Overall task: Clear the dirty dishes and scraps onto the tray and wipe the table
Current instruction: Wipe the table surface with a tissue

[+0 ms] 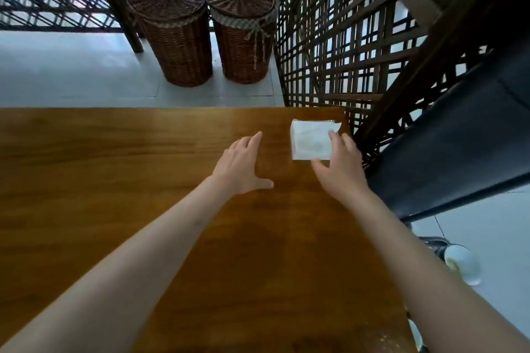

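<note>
Napkin pack (pixel 311 139) lying under right hand (pixel 339 169) fingertips; left hand (pixel 243 165) hovering spread, holding nothing; best pinching one sheet only.

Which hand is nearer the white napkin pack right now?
Right. The right hand touches the white napkin pack at its near right edge; the left hand is spread over the table to the pack's left, apart from it.

**Napkin pack at far right corner**

I see one white napkin pack (pixel 311 139), clear-wrapped, lying flat on the wood table (pixel 114 180) near its far right corner. My right hand (pixel 341 165) touches its near right edge w/ fingertips; one corner flap sticks up at the back right.
</note>
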Tool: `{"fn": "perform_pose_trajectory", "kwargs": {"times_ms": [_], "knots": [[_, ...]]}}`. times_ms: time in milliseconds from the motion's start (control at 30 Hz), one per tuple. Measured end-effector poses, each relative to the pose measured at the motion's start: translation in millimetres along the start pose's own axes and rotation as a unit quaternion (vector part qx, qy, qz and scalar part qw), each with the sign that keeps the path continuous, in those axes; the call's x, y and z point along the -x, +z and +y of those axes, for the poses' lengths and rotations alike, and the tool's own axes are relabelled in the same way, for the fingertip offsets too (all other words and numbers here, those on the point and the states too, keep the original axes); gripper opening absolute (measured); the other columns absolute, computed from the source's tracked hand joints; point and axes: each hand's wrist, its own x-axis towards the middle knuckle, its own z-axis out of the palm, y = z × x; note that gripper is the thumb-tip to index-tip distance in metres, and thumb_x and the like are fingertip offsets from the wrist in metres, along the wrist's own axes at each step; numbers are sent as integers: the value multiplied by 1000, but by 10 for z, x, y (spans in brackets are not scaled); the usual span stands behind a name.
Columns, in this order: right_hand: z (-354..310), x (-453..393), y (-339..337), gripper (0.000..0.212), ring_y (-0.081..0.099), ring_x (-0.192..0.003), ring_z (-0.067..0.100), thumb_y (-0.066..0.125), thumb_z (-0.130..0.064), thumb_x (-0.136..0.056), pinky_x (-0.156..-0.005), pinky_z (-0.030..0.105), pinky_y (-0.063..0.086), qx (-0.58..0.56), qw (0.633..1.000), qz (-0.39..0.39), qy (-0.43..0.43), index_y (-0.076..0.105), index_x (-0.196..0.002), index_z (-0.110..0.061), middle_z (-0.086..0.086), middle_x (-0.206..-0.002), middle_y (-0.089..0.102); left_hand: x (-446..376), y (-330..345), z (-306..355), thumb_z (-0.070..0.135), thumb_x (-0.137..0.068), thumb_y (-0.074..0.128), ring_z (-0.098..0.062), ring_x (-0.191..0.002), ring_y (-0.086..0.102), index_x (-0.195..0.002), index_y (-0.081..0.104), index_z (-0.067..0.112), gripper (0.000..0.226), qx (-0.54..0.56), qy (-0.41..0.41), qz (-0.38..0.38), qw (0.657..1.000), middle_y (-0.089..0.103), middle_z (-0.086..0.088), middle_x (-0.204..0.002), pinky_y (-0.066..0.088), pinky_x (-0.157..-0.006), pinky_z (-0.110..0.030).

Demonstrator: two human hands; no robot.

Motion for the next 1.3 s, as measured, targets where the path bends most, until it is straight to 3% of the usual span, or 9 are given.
{"fn": "perform_pose_trajectory", "kwargs": {"times_ms": [167,333,467,533,600,767,967,1133,1300], "knots": [[-20,-511,110,65,13,-142,28,53,-22,-92,-109,44,27,23,999,22,-18,20,-147,-29,8,-155,14,-567,109,151,63,-52,79,-27,-142,17,-149,2,24,130,28,38,16,999,22,-6,-154,13,-113,-48],[-4,-759,219,51,34,-131,23,56,-13,-90,-105,35,33,28,998,20,-50,42,-139,-20,7,-141,40,-843,334,305,62,-48,81,-24,-144,6,-149,0,25,134,56,68,-8,996,20,-1,-155,-12,-107,-48],[37,-851,243,24,51,-107,20,56,-9,-90,-75,17,35,40,996,64,-54,63,-113,-10,8,-115,59,-928,428,328,56,-52,83,-23,-143,12,-146,15,26,120,70,75,24,994,31,2,-150,-14,-105,-48],[53,-878,236,17,57,-98,20,55,-10,-90,-60,11,31,37,995,75,-56,66,-103,-7,10,-105,64,-958,426,320,52,-52,84,-23,-143,14,-142,21,28,113,84,67,35,994,36,3,-147,-15,-104,-49],[63,-894,218,17,59,-96,20,55,-12,-91,-55,8,28,29,995,80,-58,67,-102,-7,10,-104,65,-987,417,330,49,-52,84,-24,-143,13,-140,22,28,110,97,68,37,992,38,3,-146,-18,-101,-48],[48,-917,177,16,59,-92,17,55,-10,-91,-54,7,28,6,994,91,-62,68,-101,-8,10,-101,66,-1017,427,389,39,-56,85,-25,-143,12,-138,24,28,102,108,61,21,992,40,2,-143,-21,-101,-51],[-2,-864,45,19,48,-83,6,54,-5,-91,-60,5,26,-23,991,108,-79,68,-105,-4,9,-98,68,-1033,462,405,43,-59,82,-24,-143,12,-135,29,25,94,93,52,21,994,39,3,-143,-19,-103,-53],[-93,-798,-195,17,48,-82,6,56,-7,-91,-62,-10,22,-33,985,147,-85,69,-102,-4,8,-93,69,-1034,514,400,45,-58,81,-24,-143,11,-134,29,27,94,107,44,29,993,40,2,-143,-19,-101,-51],[-214,-628,-482,13,46,-70,6,57,-5,-89,-68,-11,18,-30,978,171,-116,69,-92,-3,7,-82,68,-1011,515,404,44,-58,81,-23,-143,12,-133,30,29,92,114,32,35,992,41,3,-142,-19,-101,-51]]}}
